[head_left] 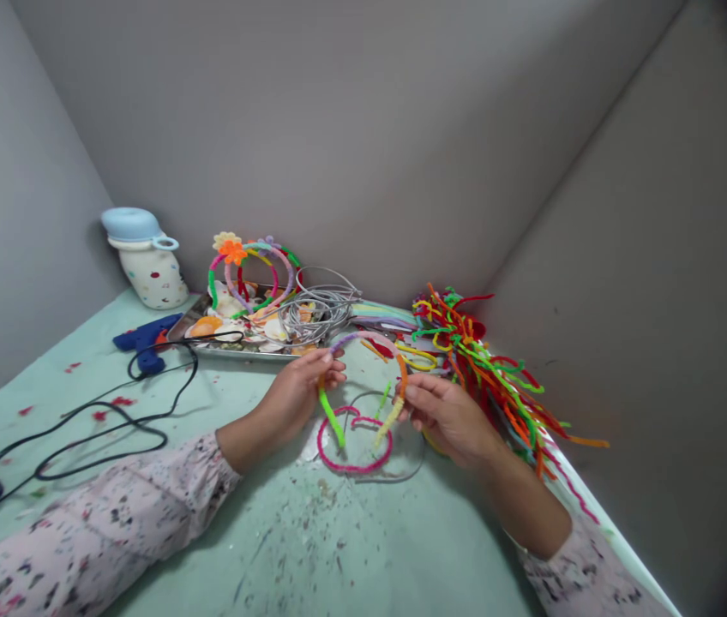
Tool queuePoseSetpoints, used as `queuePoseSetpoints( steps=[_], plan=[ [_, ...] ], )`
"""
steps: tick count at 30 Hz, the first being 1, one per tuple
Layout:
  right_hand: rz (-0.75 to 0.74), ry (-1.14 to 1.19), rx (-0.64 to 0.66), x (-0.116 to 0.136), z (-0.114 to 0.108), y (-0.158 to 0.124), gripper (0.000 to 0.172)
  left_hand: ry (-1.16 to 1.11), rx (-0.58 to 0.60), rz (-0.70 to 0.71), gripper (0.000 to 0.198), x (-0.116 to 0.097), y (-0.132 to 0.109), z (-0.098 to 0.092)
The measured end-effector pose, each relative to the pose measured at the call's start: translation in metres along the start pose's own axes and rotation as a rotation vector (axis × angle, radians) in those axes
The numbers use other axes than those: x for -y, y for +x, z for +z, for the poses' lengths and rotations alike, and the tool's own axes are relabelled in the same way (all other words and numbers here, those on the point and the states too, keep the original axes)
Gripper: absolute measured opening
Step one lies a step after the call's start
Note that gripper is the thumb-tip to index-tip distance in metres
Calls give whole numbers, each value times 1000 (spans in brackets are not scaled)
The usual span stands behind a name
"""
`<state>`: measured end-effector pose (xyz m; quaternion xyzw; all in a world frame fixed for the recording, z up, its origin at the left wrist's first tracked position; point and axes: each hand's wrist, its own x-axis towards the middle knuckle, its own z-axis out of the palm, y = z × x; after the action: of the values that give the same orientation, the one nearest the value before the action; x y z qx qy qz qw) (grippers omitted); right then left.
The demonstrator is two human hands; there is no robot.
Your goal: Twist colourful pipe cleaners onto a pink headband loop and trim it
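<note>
Between my two hands a multicoloured headband (pixel 373 339) wrapped in pipe cleaner arches upward. Its bands run green, orange, purple, pink, orange and pale yellow. My left hand (pixel 305 381) pinches its left side where orange meets green. On the other side, my right hand (pixel 444 411) grips it near the pale yellow part. Below its ends, a pink pipe cleaner apple outline (pixel 354 470) with a small green stem (pixel 385 398) lies on the table. A loop of grey wire (pixel 411 470) lies around and under that outline.
Behind my hands, a metal tray (pixel 254 353) holds finished headbands (pixel 286 266), felt pieces and coiled wire (pixel 321 313). A blue glue gun (pixel 148 336) with a black cord (pixel 164 428) lies left, near a white bottle (pixel 153 274). Loose pipe cleaners (pixel 498 377) pile up at right.
</note>
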<state>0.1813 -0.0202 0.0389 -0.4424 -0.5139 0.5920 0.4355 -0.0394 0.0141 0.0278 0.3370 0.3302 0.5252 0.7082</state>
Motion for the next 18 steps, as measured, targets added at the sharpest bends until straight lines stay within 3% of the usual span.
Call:
queuePoseSetpoints(
  steps=[5, 7, 10, 12, 18],
  plan=[
    [-150, -189, -94, 12, 7, -6, 22, 262, -52, 201, 35, -1, -10, 7],
    [-166, -264, -127, 13, 13, -9, 19, 382, 3, 292, 38, 1, -17, 10],
    [-184, -346, -162, 11, 24, -13, 17, 455, 251, 119, 31, 6, -27, 16],
    [-201, -389, -163, 7, 30, -16, 17, 463, 326, 57, 20, 11, -31, 20],
    [-187, -405, -57, 3, 35, -18, 17, 516, 285, 47, 10, 18, -32, 20]
  ],
)
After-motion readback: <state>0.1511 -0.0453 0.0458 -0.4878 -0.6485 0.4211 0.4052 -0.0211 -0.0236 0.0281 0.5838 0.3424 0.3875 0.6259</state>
